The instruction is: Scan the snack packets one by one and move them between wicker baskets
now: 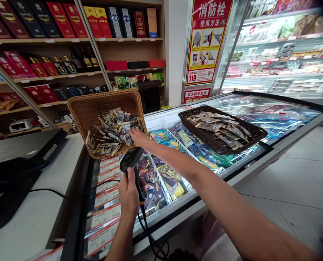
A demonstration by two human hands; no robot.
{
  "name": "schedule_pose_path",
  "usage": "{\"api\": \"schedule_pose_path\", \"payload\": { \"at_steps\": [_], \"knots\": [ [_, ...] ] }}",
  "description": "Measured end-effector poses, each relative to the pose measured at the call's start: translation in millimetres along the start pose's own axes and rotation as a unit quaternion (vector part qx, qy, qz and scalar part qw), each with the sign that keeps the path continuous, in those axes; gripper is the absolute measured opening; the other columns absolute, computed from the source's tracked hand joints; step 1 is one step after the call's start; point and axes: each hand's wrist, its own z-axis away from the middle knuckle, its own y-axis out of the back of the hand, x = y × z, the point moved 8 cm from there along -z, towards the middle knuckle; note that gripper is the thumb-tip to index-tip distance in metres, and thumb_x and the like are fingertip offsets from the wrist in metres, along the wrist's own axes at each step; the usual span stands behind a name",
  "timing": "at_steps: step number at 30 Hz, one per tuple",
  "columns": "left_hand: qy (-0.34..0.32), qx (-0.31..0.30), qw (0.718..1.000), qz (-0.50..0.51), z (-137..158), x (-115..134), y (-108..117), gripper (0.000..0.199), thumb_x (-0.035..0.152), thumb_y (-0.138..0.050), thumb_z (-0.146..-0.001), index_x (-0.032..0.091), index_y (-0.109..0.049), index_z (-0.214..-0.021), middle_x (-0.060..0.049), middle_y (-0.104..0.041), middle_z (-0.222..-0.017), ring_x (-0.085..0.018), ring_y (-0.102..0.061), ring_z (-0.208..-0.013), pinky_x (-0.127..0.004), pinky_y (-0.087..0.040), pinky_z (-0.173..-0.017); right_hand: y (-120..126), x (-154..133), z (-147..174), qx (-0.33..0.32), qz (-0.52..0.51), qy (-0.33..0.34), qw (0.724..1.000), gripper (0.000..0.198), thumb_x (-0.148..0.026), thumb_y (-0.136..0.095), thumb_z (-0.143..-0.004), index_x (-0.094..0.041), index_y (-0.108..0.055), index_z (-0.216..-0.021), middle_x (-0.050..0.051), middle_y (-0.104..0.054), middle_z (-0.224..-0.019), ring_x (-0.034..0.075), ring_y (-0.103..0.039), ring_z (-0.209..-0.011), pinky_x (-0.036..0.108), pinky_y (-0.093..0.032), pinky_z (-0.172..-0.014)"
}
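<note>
My left hand (pixel 129 194) is wrapped round the handle of a black barcode scanner (pixel 132 158), its cable hanging below. Stretched far forward, my right hand (pixel 138 138) reaches over the front right side of a tan wicker basket (pixel 103 99). Its fingers are extended onto the small snack packets (pixel 115 125) inside, and no packet shows lifted in them. The basket tilts towards me at the left end of the freezer. To the right, a dark brown woven tray (pixel 218 146) holds longer packets (pixel 218 123) in a loose heap.
Under the glass of the chest freezer (pixel 175 206) lie wrapped ice creams, parted by white wire dividers. Price labels (pixel 104 217) line its left end. At left a counter (pixel 55 177) carries a black device (pixel 25 145). Shelves with boxes (pixel 53 36) stand behind.
</note>
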Motion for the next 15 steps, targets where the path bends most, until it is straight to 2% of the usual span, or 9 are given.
{"api": "schedule_pose_path", "payload": {
  "at_steps": [3, 6, 8, 12, 15],
  "knots": [
    [0.002, 0.004, 1.000, 0.010, 0, 1, 1, 0.066, 0.088, -0.056, -0.085, 0.022, -0.054, -0.087, 0.001, -0.064, -0.058, -0.017, -0.064, -0.049, -0.024, -0.045, -0.040, -7, 7, -18, -0.032, 0.057, -0.071, 0.995, 0.054, 0.004, -0.049, -0.090, -0.001, -0.053, -0.144, 0.029, -0.053, -0.150, 0.036, -0.045, -0.144, 0.048, -0.042, -0.118],
    [-0.001, 0.004, 1.000, 0.019, 1, 2, 1, 0.065, 0.087, -0.057, -0.086, 0.022, -0.052, -0.086, 0.001, -0.065, -0.058, -0.017, -0.065, -0.049, -0.024, -0.045, -0.039, -5, 12, -19, -0.043, 0.075, -0.100, 0.991, 0.047, 0.001, -0.048, -0.092, 0.000, -0.059, -0.138, 0.031, -0.049, -0.153, 0.038, -0.042, -0.147, 0.047, -0.042, -0.118],
    [-0.001, -0.003, 1.000, 0.025, 1, 1, -1, 0.064, 0.086, -0.057, -0.086, 0.022, -0.053, -0.088, 0.000, -0.066, -0.060, -0.017, -0.065, -0.049, -0.024, -0.045, -0.039, -2, 7, -13, -0.048, 0.091, -0.072, 0.992, 0.046, 0.000, -0.046, -0.094, -0.005, -0.062, -0.136, 0.029, -0.054, -0.150, 0.038, -0.048, -0.144, 0.046, -0.045, -0.114],
    [-0.015, -0.005, 0.999, 0.041, 1, 1, -1, 0.062, 0.083, -0.059, -0.088, 0.021, -0.054, -0.088, 0.000, -0.067, -0.061, -0.017, -0.066, -0.051, -0.023, -0.046, -0.040, 11, -3, 9, -0.064, 0.054, -0.007, 0.996, 0.048, -0.004, -0.047, -0.097, -0.018, -0.059, -0.141, 0.018, -0.070, -0.133, 0.031, -0.069, -0.116, 0.042, -0.053, -0.098],
    [-0.018, -0.004, 0.999, 0.047, 1, 3, -1, 0.061, 0.080, -0.062, -0.088, 0.020, -0.058, -0.092, 0.000, -0.067, -0.060, -0.017, -0.066, -0.050, -0.024, -0.046, -0.040, 36, 12, 31, -0.023, -0.048, -0.052, 0.997, 0.033, -0.019, -0.059, -0.098, -0.024, -0.063, -0.131, 0.010, -0.076, -0.120, 0.029, -0.072, -0.106, 0.036, -0.053, -0.085]
  ]
}}
